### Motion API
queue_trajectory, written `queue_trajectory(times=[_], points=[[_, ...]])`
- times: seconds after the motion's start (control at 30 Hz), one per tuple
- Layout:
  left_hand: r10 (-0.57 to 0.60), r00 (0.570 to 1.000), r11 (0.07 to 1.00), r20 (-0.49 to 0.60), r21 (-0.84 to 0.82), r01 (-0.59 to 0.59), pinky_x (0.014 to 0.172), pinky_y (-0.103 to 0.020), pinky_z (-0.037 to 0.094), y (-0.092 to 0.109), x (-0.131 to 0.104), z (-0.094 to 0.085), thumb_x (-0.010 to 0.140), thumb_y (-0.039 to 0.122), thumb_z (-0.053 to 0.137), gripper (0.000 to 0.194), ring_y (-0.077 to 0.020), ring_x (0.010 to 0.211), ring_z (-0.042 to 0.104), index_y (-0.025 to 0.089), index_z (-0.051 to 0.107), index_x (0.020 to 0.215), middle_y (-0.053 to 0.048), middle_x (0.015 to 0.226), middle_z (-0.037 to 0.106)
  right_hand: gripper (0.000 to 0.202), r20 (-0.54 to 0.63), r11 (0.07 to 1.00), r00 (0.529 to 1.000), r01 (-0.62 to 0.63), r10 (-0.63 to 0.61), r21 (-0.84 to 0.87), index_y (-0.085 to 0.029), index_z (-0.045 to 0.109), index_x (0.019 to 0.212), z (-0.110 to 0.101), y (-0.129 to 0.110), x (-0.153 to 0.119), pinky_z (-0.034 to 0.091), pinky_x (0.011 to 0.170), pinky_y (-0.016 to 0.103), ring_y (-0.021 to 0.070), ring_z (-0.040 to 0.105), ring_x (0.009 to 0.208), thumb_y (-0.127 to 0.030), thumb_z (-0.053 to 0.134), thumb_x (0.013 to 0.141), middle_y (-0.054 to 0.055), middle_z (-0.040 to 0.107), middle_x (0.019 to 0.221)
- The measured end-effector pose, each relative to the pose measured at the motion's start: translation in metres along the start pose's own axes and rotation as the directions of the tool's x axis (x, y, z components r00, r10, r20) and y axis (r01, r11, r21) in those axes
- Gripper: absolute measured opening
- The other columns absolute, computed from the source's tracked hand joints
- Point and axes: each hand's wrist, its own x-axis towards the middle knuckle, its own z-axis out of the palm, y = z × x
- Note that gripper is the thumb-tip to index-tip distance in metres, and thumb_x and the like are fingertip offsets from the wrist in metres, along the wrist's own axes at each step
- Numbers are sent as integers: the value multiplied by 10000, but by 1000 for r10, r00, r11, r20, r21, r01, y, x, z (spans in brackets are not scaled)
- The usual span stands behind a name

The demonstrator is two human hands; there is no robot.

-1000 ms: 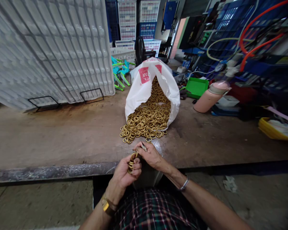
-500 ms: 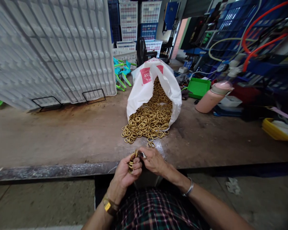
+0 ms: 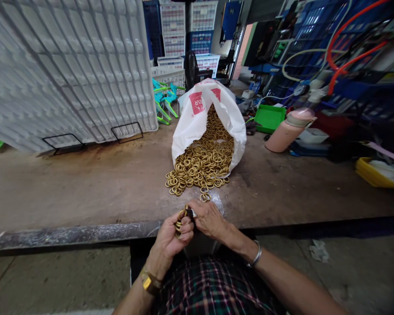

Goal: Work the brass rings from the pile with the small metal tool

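Several brass-coloured rings [image 3: 180, 224] are bunched in my left hand [image 3: 170, 236], whose fingers are curled round them. My right hand [image 3: 210, 220] is closed beside it at the front edge of the table, pinching a small piece with black and white parts [image 3: 191, 213] against the rings. What that piece is I cannot make out, as fingers hide most of it. Just beyond my hands, a heap of the same rings [image 3: 197, 168] spills from the mouth of a white bag [image 3: 192, 127] with red print, lying on its side.
Stacked white moulded trays [image 3: 95, 65] stand at the left, with black wire stands [image 3: 128, 131] before them. To the right are a green tray [image 3: 269, 118], a pink bottle [image 3: 287, 133] and a yellow tray [image 3: 377, 175]. Crates [image 3: 202, 41] are piled behind.
More of the black part now shows between my hands, beside the rings. My hands have hardly moved otherwise. The whole view has shifted slightly.
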Motion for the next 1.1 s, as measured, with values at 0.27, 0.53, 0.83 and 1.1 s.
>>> queue_trajectory(times=[0.27,0.53,0.83,1.1], points=[[-57,986,953,156,303,7,291,-114,207,-12,-17,12,758,216,591,205,-28,331,286,170,414,665,72,479,369,223,51,978,980,-185,191,-95,-144,537,893,-5,7,5,306,591,254,159,543,685,-57,382,759,79,617,800],[10,995,998,103,66,-17,301,-101,189,-7,-14,7,780,167,543,163,-24,350,321,154,413,682,80,486,319,189,-229,918,954,-94,194,385,-172,537,770,-4,17,10,354,616,222,123,512,651,-185,357,827,11,577,699],[-12,1000,997,-5,-75,11,300,-108,195,-9,-6,4,838,111,356,233,-29,330,318,162,365,611,72,482,299,237,-165,749,978,14,128,663,-168,589,911,-4,4,-2,389,613,208,104,523,654,-327,428,842,-4,610,745],[-12,998,1000,-58,-19,11,284,-111,206,-9,-5,1,863,145,327,261,-31,316,313,143,414,616,59,474,332,202,-132,750,987,23,87,662,-155,603,814,-3,-1,-1,396,616,212,109,529,653,-270,436,819,3,606,703]])
